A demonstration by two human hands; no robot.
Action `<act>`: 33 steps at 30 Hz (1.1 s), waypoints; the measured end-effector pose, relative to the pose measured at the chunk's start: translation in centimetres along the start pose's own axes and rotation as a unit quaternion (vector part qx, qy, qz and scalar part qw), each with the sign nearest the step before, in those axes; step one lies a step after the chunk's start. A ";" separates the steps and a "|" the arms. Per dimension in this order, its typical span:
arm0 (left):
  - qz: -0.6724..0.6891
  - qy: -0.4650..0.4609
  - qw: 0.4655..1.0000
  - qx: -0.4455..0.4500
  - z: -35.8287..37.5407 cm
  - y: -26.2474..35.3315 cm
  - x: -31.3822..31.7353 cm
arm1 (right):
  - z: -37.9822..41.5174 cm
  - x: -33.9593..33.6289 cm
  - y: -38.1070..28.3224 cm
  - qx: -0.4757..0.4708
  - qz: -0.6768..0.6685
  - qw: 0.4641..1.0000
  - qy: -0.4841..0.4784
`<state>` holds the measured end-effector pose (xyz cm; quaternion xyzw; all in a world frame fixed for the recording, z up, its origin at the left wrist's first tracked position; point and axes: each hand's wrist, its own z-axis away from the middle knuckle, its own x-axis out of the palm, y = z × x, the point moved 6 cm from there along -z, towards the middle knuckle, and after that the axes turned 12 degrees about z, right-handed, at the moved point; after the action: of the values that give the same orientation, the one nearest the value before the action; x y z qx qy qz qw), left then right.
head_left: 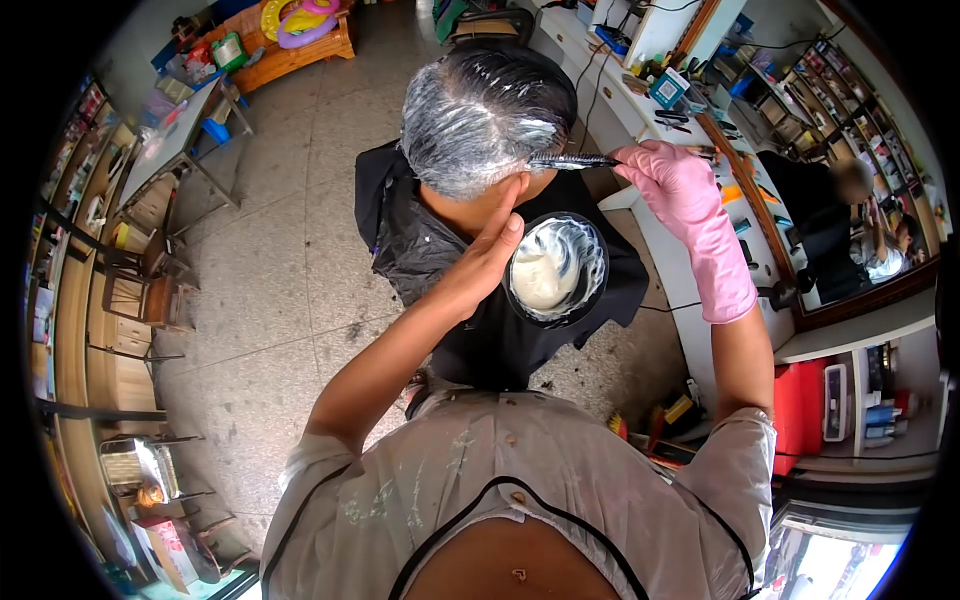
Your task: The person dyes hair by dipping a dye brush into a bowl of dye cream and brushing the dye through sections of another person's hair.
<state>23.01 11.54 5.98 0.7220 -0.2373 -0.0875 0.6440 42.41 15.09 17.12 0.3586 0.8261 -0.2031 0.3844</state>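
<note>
A seated person's head (470,130) has dark hair coated with white cream, thickest on its left part. My right hand (675,190), in a pink glove, grips a black comb-like brush (575,161) whose far end touches the hair near the forehead. My bare left hand (495,248) reaches to the hairline, one finger against the head, beside a black bowl (558,315) of white cream (540,278). Whether that hand holds the bowl is hidden. A black cape (490,345) covers the person's body.
On the right a white counter (650,235) carries combs, bottles and cables below a large mirror (850,170). A table (180,140), chairs and shelves (75,330) line the left side. A wooden bench (300,50) stands at the back.
</note>
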 end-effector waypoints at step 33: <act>-0.066 -0.028 0.997 -0.019 -1.1 -1.8 0.0 | -2.9 0.5 -5.8 -0.114 0.336 0.935 -0.015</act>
<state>23.90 12.64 4.45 0.7210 -0.2060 -0.1544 0.6433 36.45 13.21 18.89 0.5658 0.6692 0.0278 0.4809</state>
